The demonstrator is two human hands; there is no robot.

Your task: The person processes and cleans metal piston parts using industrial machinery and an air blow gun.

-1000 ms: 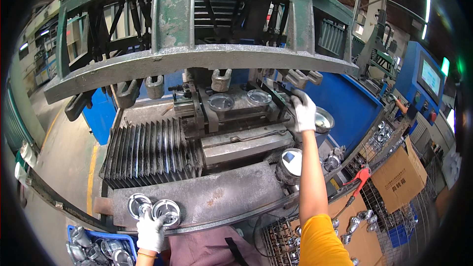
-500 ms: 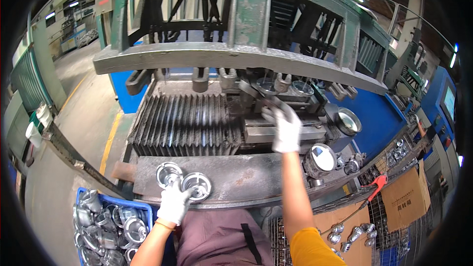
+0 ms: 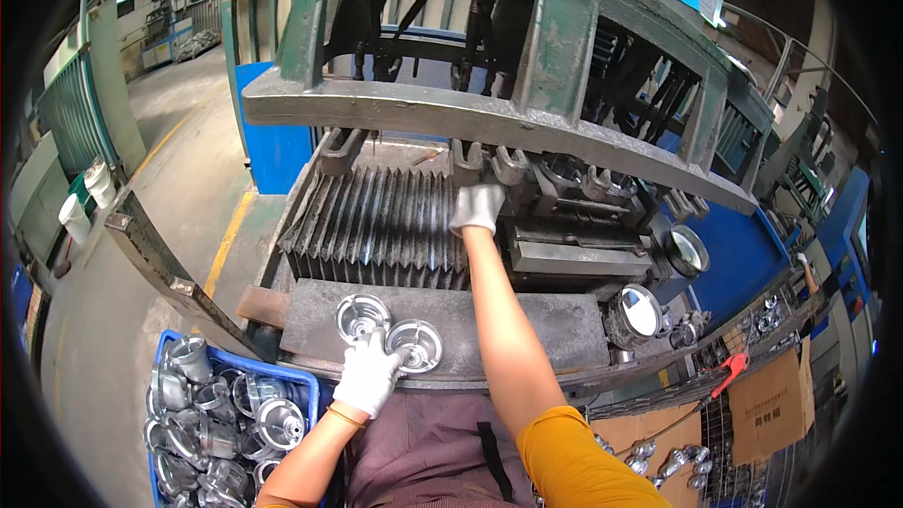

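Observation:
Two round silver metal castings, a farther one [image 3: 362,316] and a nearer one [image 3: 415,345], sit side by side on the dark steel ledge [image 3: 517,329] in front of me. My left hand [image 3: 368,376], in a white glove, is at their near side, its fingers bent around the rim of the farther casting and close to the nearer one. My right hand [image 3: 478,208], also gloved, reaches into the machine, just below a forked metal clamp [image 3: 509,166] and beside the pleated black cover [image 3: 376,226]. Its fingertips are hidden, so any grip cannot be made out.
A blue crate [image 3: 310,386] full of similar castings stands at lower left. The machine's heavy green frame [image 3: 564,56] spans overhead. To the right are a cylindrical metal pot [image 3: 632,315], a red-handled tool [image 3: 732,372] and a cardboard box [image 3: 771,404].
My right hand has moved left across the machine, from the fixture toward the pleated cover. My left hand stays by the two castings. The whole view has shifted and tilted.

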